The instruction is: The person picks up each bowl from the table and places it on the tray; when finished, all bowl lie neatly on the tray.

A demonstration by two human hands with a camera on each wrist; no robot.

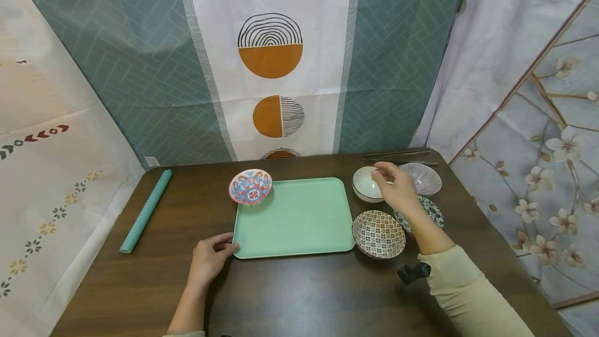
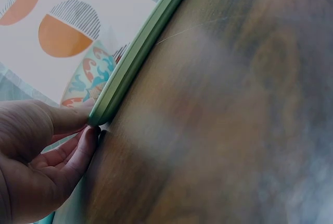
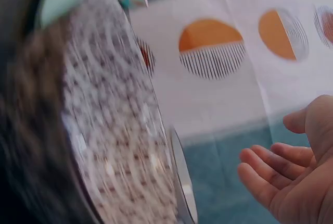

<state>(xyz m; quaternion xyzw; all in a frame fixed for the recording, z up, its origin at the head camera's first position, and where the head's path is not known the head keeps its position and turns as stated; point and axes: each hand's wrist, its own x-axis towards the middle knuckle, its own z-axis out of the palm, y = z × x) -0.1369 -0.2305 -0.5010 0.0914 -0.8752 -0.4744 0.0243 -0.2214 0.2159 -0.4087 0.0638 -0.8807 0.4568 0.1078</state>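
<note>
The left hand [image 1: 211,258] pinches the near left corner of a light green tray [image 1: 299,222]; in the left wrist view the thumb is over the tray's rim [image 2: 122,81] and the fingers are under it. A red, blue and white patterned bowl [image 1: 250,187] overlaps the tray's far left corner. Above the right side of a white bowl [image 1: 364,185] is the right hand [image 1: 399,187]. Its thumb and fingers are apart and loosely bent in the right wrist view, with nothing between them. A brown-and-white patterned bowl [image 1: 378,234] stands nearer, at the tray's right edge.
Behind the right hand are a pale ridged bowl [image 1: 425,179] and a green leaf-patterned bowl [image 1: 432,212], partly covered by the arm. Long thin dark utensils [image 1: 398,157] lie along the far right table edge. A teal roll [image 1: 146,212] lies at the left. Curtains surround the table.
</note>
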